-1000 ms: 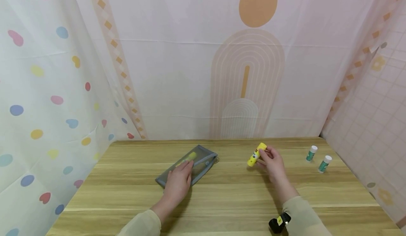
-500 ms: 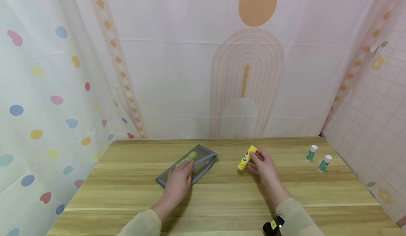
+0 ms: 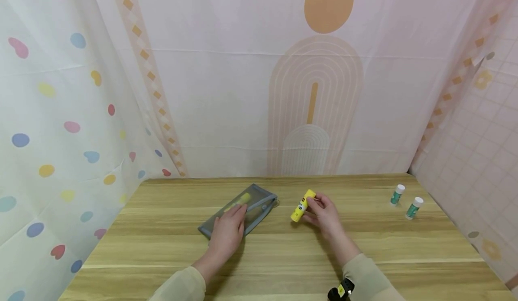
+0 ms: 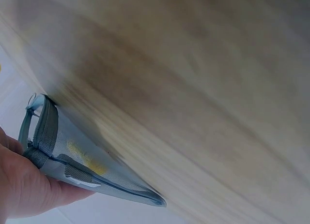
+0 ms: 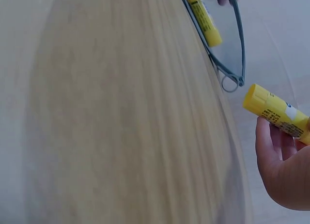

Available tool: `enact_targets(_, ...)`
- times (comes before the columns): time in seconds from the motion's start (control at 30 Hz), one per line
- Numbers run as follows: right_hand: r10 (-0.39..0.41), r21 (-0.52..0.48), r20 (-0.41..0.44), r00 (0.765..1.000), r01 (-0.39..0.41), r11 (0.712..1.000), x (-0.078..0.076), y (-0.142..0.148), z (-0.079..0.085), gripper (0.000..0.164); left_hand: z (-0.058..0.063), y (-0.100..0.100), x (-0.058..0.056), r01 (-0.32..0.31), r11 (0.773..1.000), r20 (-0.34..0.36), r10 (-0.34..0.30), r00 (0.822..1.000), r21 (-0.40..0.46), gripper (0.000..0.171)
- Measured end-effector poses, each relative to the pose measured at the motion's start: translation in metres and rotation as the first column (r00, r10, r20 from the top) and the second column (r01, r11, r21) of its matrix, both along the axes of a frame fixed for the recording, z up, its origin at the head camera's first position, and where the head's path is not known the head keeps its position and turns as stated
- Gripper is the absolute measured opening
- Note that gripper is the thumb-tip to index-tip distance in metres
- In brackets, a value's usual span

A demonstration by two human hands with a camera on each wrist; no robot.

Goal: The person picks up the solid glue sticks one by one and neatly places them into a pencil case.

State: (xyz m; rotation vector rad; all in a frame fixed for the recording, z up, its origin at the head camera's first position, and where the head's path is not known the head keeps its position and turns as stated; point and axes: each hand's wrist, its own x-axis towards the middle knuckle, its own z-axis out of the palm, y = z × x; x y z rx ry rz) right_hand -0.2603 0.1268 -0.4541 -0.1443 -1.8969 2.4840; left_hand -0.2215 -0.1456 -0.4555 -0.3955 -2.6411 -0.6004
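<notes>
My right hand (image 3: 327, 218) holds a yellow glue stick (image 3: 303, 205), tilted, between thumb and fingers above the table, right of a grey mesh zip pouch (image 3: 256, 214). My left hand (image 3: 228, 230) lies over the near side of the pouch and grips its upper edge. In the right wrist view the pouch's mouth gapes, with a second yellow glue stick (image 5: 205, 20) inside. That second stick (image 3: 244, 198) also shows through the mesh in the head view. In the left wrist view the left hand (image 4: 26, 183) is at the zipped edge, its fingertips partly hidden.
Two green-and-white glue sticks (image 3: 413, 208) stand at the right of the wooden table (image 3: 267, 269). Patterned curtains (image 3: 226, 90) hang behind the table and at both sides. The pouch has a small ring (image 5: 229, 83) at its corner.
My right hand has moved left with the yellow glue stick, closer to the pouch. The left hand and the pouch have stayed in place.
</notes>
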Motion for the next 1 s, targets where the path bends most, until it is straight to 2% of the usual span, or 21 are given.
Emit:
enact_targets(0.63, 0.093, -0.018, 0.021, 0.995, -0.092, 0.996, 0.009, -0.037, -0.009, 0.027, 0.0, 0.001, 0.001, -0.002, 1.0, 0.018, 0.002, 1.0, 0.0, 0.038)
enact_targets(1.0, 0.13, -0.041, 0.056, 0.99, -0.128, 0.991, 0.014, -0.055, -0.009, 0.029, -0.002, 0.001, 0.0, -0.007, 1.0, 0.003, 0.007, 1.0, 0.001, 0.036)
